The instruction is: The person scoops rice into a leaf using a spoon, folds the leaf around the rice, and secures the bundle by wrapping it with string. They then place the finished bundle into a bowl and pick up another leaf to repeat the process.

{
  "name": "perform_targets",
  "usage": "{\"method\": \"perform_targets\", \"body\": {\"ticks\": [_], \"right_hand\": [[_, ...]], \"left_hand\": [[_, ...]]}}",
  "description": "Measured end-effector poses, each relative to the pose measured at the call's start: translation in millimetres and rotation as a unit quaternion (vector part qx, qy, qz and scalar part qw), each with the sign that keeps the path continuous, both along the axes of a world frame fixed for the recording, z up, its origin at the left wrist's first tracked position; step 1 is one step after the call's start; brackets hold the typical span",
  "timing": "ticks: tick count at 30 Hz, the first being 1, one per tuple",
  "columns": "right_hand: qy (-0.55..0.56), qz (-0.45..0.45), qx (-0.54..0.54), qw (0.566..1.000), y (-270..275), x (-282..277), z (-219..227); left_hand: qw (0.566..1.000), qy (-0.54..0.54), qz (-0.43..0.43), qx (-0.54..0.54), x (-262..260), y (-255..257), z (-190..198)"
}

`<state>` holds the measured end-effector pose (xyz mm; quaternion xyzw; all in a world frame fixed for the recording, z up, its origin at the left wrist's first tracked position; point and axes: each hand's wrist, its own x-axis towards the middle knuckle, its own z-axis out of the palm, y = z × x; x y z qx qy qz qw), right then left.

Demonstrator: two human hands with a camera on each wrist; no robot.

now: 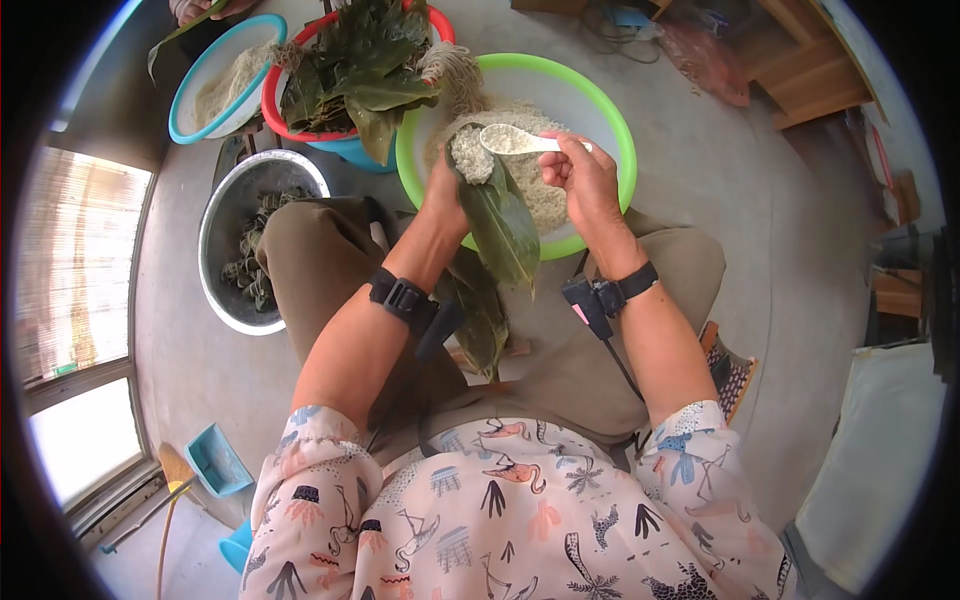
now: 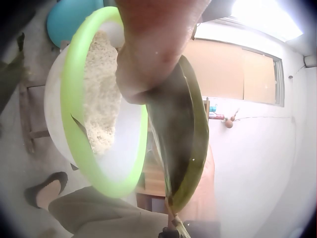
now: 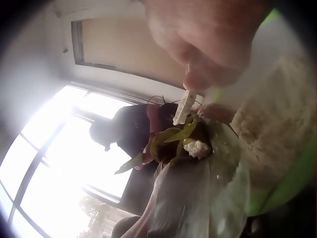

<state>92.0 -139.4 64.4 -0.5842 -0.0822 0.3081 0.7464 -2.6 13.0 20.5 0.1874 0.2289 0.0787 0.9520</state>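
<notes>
Your sleeves, then rice and leaf.
Your left hand (image 1: 447,190) grips a smooth folded leaf (image 1: 503,228); your right hand (image 1: 585,180) pinches a white spoon (image 1: 515,141) of grainy rice.

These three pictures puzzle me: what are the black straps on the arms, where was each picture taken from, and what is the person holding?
No machine here: a person works with bare hands, wearing small cameras. The wide picture comes from a camera on the head, looking down. The other two come from the black straps, one camera on each wrist.

The left hand holds a long green leaf folded into a cone with rice in it. The fingers of the right hand pinch a white spoon heaped with rice, beside the cone.

On the floor stand a green-rimmed basin of rice, a red-rimmed basin of leaves, a blue-rimmed basin of rice and a metal basin of dark wrapped bundles.
</notes>
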Motion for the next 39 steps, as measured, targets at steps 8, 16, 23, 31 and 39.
{"method": "perform_targets", "body": {"ticks": [8, 16, 23, 31, 39], "right_hand": [[-0.055, 0.014, 0.003, 0.998, 5, -8, 2], [-0.066, 0.020, -0.026, 0.997, 8, -7, -2], [-0.122, 0.035, -0.040, 0.991, 9, -12, 3], [-0.138, 0.026, -0.037, 0.989, 9, -16, 11], [-0.132, 0.037, -0.073, 0.988, 10, -15, 5]], "left_hand": [[0.998, 0.040, 0.000, 0.042, 0, -1, -6], [0.994, 0.107, 0.004, 0.016, -4, -11, 13], [0.994, 0.108, -0.007, 0.017, -3, -10, 7], [0.995, 0.098, -0.010, 0.014, -5, -6, -2], [0.986, 0.165, 0.004, -0.008, 4, -6, -16]]}}
